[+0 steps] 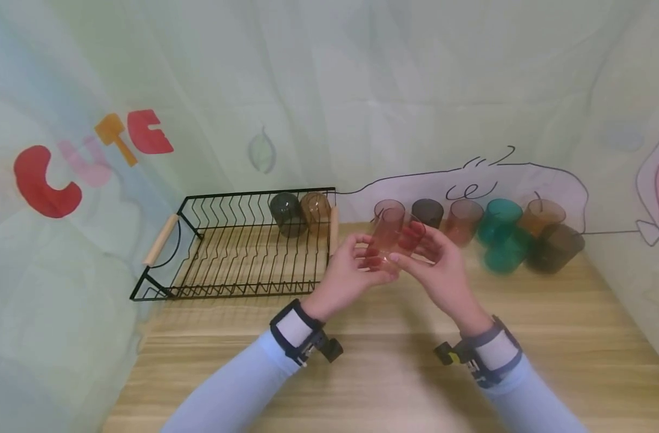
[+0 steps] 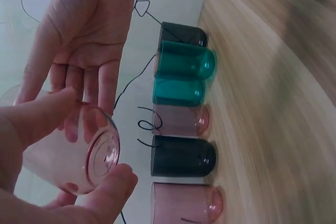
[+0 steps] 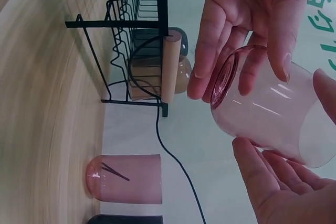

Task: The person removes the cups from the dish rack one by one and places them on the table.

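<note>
A clear pink glass tumbler (image 1: 390, 231) is held above the table between both hands, tilted. My left hand (image 1: 353, 270) grips it from the left; in the left wrist view, thumb and fingers lie around the glass (image 2: 68, 153), close to its thick base. From the other side my right hand (image 1: 443, 273) pinches it, thumb in front and fingers behind. The right wrist view shows the tumbler (image 3: 273, 108) with its base toward the left hand (image 3: 252, 14). Behind the hands, another pink tumbler (image 3: 126, 179) stands upright on the table.
On the left sits a black wire dish rack (image 1: 243, 294) with wooden handles, holding a grey glass (image 1: 288, 213) and an amber glass (image 1: 315, 210), bases up. Along the back right stand grey (image 2: 184, 156), pink (image 1: 463, 224), teal (image 1: 499, 219), amber (image 1: 546, 215) and dark (image 1: 558, 249) tumblers.
</note>
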Demonstrator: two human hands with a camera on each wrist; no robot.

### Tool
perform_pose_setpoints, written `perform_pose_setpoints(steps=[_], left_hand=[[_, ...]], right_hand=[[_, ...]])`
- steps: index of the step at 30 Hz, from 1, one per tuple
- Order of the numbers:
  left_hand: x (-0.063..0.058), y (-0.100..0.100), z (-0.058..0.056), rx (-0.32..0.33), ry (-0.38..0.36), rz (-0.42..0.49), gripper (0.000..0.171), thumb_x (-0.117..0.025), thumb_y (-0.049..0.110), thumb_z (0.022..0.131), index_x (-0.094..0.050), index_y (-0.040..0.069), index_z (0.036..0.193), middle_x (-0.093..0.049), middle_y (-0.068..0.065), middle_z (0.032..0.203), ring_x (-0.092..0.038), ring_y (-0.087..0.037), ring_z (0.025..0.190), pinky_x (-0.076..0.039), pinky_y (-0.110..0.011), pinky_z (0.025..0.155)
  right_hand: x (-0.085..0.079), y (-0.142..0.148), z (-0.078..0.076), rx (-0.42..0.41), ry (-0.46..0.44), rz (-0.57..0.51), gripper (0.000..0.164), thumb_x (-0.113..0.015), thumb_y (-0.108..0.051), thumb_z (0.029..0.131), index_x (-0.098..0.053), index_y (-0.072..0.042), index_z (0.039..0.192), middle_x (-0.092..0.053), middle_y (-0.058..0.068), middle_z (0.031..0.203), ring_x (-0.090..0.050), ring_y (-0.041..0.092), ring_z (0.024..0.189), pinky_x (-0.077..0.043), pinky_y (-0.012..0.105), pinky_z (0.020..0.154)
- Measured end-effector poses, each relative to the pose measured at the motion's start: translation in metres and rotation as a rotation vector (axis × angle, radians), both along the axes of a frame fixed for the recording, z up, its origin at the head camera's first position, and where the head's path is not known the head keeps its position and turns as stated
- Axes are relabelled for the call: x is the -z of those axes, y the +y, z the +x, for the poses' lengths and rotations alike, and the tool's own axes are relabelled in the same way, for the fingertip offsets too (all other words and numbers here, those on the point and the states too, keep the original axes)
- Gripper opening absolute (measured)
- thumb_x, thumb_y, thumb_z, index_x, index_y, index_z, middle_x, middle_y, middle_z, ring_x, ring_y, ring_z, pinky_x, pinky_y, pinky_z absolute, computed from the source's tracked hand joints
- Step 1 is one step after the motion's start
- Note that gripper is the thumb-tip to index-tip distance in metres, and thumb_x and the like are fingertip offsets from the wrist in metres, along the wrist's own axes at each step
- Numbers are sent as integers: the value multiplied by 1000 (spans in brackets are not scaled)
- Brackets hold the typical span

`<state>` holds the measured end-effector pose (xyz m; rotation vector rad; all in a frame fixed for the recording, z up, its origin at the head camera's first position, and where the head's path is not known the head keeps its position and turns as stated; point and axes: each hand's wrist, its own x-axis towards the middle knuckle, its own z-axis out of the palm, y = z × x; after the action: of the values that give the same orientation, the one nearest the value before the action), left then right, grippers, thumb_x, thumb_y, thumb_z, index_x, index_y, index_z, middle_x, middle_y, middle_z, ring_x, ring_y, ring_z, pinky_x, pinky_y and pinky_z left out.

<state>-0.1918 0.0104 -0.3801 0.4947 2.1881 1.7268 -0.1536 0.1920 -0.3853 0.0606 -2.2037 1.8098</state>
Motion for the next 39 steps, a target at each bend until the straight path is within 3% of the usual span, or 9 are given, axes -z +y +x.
perform_pose_setpoints(steps=[4, 11, 18, 24, 32, 39], left_hand=[[0, -3, -3, 24, 40, -40, 79, -84, 32, 67, -41, 19, 132, -53, -7, 129, -57, -21, 115, -52, -33, 91], [-11, -18, -10, -64, 171, -87, 64, -80, 30, 74, -48, 16, 128, -56, -7, 126, -57, -22, 116, -51, -34, 93], [-22, -45, -22, -161, 317, -162, 58, -74, 37, 78, -51, 18, 128, -55, 1, 129, -54, -16, 118, -49, -36, 97], [-18, -64, -33, -210, 369, -227, 53, -73, 37, 80, -54, 18, 126, -57, -3, 128, -52, -22, 121, -48, -39, 97], [-6, -88, -39, -248, 394, -335, 54, -70, 37, 82, -52, 16, 129, -54, -4, 133, -49, -24, 126, -43, -44, 102], [-9, -99, -44, -250, 402, -362, 54, -69, 41, 83, -53, 15, 127, -55, -6, 132, -50, -26, 124, -43, -45, 101]], right_hand=[[-7, 0, 5, 17, 5, -14, 64, -81, -23, 72, -52, -11, 128, -60, 7, 125, -61, 22, 109, -53, 32, 88], [-4, 15, 7, 122, 23, 5, 65, -81, -14, 72, -51, -8, 129, -56, 13, 128, -55, 30, 116, -50, 42, 93], [32, 49, -8, 361, -11, -21, 73, -85, -19, 67, -49, -13, 131, -55, 5, 129, -55, 21, 117, -48, 40, 98], [68, 71, -21, 471, -15, -51, 76, -85, -18, 67, -46, -10, 132, -53, 9, 130, -51, 23, 119, -46, 41, 101], [87, 79, -23, 513, -98, -28, 79, -82, -19, 71, -39, -8, 136, -49, 11, 134, -47, 24, 123, -42, 41, 105], [94, 84, -25, 530, -145, -29, 81, -81, -21, 73, -35, -11, 139, -45, 9, 139, -44, 21, 127, -41, 37, 107]])
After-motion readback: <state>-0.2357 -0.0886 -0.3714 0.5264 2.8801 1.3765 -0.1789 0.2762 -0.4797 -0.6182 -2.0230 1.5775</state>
